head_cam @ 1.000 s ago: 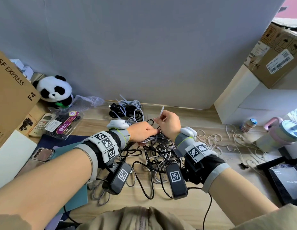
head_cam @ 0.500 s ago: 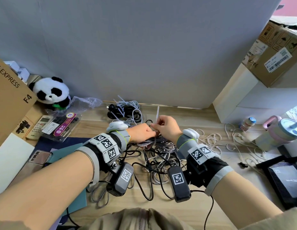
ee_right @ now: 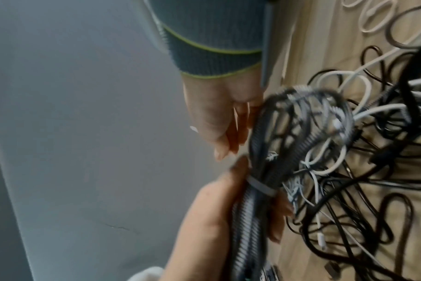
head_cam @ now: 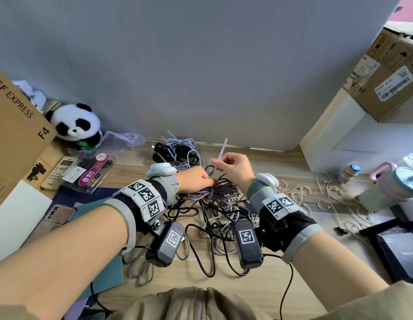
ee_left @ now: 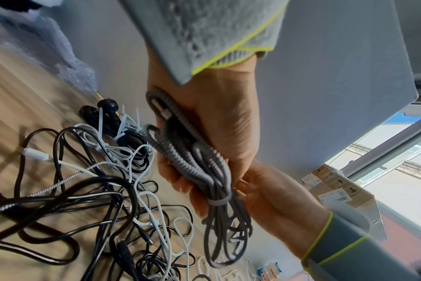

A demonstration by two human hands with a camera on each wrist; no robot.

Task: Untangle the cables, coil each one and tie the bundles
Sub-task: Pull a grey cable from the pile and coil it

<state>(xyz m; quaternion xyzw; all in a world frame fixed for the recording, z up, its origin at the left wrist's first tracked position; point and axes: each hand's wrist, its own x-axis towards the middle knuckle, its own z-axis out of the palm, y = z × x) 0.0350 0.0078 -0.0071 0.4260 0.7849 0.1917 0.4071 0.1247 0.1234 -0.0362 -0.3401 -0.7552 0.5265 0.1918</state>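
Note:
A coil of grey braided cable (head_cam: 221, 192) (ee_left: 197, 161) (ee_right: 289, 133) hangs just above the table, gripped by my left hand (head_cam: 196, 179) (ee_left: 224, 123) (ee_right: 212, 218). A pale zip tie (ee_left: 218, 202) (ee_right: 262, 187) is looped round the coil beside my left fingertips. My right hand (head_cam: 233, 168) (ee_left: 272, 195) (ee_right: 219, 117) is right of the left and pinches the tie's tail (head_cam: 223, 148), which sticks up above its fingers. A tangle of black, white and braided cables (head_cam: 214, 222) lies on the table under both hands.
Tied cable bundles (head_cam: 175, 151) lie by the back wall. Left: a panda toy (head_cam: 76, 123), a cardboard box (head_cam: 14, 125), a remote (head_cam: 60, 172), a phone (head_cam: 60, 213). Right: thin white cables (head_cam: 334, 195), a small bottle (head_cam: 348, 172), a pink mug (head_cam: 394, 181), a white cabinet (head_cam: 353, 144).
My right hand has drawn the tie's tail a little further up, so more of it shows above the fingers. My left hand keeps its grip on the coil.

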